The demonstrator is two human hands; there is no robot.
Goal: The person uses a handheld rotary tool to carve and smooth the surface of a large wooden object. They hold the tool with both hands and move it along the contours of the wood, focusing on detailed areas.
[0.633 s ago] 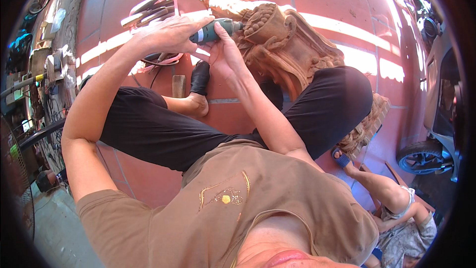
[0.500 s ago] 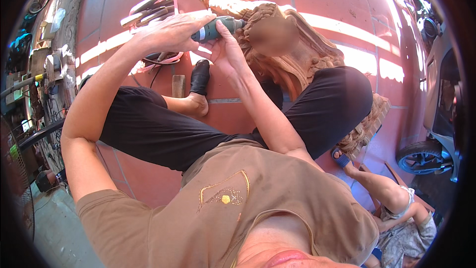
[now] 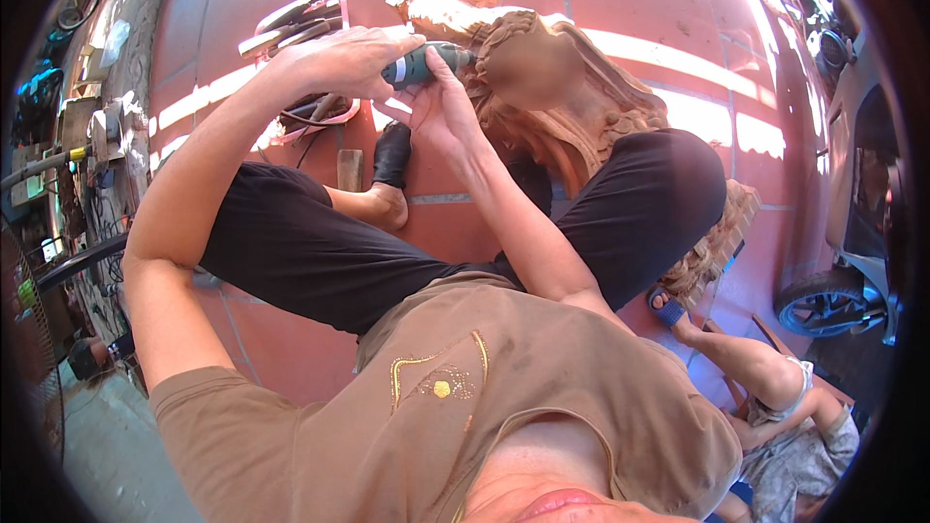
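Observation:
My left hand reaches over from the left and grips the rear of a green handheld power tool, which looks like a rotary grinder. My right hand holds the same tool from the near side, its thumb laid along the body. The tool's front end points right, up against the left side of a carved wooden sculpture. Whether its tip touches the wood I cannot make out. The sculpture, brown with deep folds and scrolls, lies on the floor just beyond my bent right leg. Part of it is blurred.
A pink-rimmed basket with dark tools stands beyond my left hand. Near my foot is a small wood block. Another carved piece lies right of my knee, near a seated person. A motorbike wheel stands far right.
The view has shifted very slightly. Both hands keep their hold on the power tool against the sculpture, with hardly any movement. The person at the lower right has shifted a little.

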